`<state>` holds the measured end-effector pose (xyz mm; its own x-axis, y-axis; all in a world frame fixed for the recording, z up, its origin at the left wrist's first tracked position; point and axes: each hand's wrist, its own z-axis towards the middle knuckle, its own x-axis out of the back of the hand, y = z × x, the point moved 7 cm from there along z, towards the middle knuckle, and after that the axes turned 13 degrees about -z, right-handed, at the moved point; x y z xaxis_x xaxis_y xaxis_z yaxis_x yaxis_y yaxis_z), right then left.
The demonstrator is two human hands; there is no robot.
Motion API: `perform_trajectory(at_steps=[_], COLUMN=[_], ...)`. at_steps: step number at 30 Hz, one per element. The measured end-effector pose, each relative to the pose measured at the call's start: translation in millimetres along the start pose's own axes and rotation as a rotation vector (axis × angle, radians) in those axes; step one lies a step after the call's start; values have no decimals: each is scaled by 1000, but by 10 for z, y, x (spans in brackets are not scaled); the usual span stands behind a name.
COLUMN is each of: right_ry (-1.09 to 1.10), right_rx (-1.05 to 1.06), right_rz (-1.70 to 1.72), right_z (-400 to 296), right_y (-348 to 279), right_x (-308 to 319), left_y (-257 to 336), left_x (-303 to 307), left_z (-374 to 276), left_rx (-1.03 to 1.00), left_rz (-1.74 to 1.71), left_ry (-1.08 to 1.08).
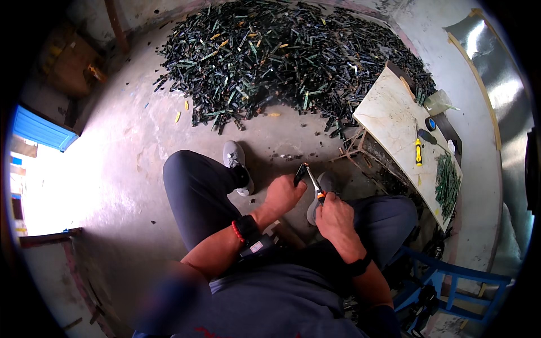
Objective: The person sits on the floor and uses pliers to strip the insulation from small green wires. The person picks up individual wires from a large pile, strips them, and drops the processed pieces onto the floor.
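Observation:
Between my knees, my left hand (285, 193) grips a small black part (300, 174), its upper end tilted to the right. My right hand (336, 215) is closed around the orange-and-black handle of a screwdriver-like tool (313, 179) with a metal shaft. The tool's upper end meets the top of the black part, where a small coppery spot shows. Whether the tool is a screwdriver or pliers cannot be told. Both hands are above the concrete floor, near my shoes.
A large heap of dark and green strips (262, 59) covers the floor ahead. On the right, a pale tabletop (393, 122) holds a yellow-and-black screwdriver (418, 153), a roll of tape (430, 124) and a pile of green strips (447, 181). A blue chair (460, 272) stands at lower right.

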<state>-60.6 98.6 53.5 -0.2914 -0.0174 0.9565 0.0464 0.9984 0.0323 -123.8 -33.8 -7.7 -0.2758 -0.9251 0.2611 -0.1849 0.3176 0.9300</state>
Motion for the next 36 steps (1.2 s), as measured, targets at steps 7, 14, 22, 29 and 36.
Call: perform_trajectory(at_steps=[7, 14, 22, 29, 36], right_ry=[-18, -11, 13, 42, 56], right_rx=[-48, -34, -51, -30, -38], right_rz=[-24, 8, 20, 52, 112], right_z=[-26, -37, -50, -48, -62], right_y=[-28, -37, -38, -27, -14], right_x=[-2, -47, -36, -58, -25], left_y=[-51, 46, 60, 41, 79], left_x=[-29, -2, 0, -24, -10], left_z=[1, -11, -18, -16, -28], left_rx=[31, 1, -2, 32, 6], left_rz=[26, 12, -11, -25, 82], left_ry=[21, 4, 4, -14, -8])
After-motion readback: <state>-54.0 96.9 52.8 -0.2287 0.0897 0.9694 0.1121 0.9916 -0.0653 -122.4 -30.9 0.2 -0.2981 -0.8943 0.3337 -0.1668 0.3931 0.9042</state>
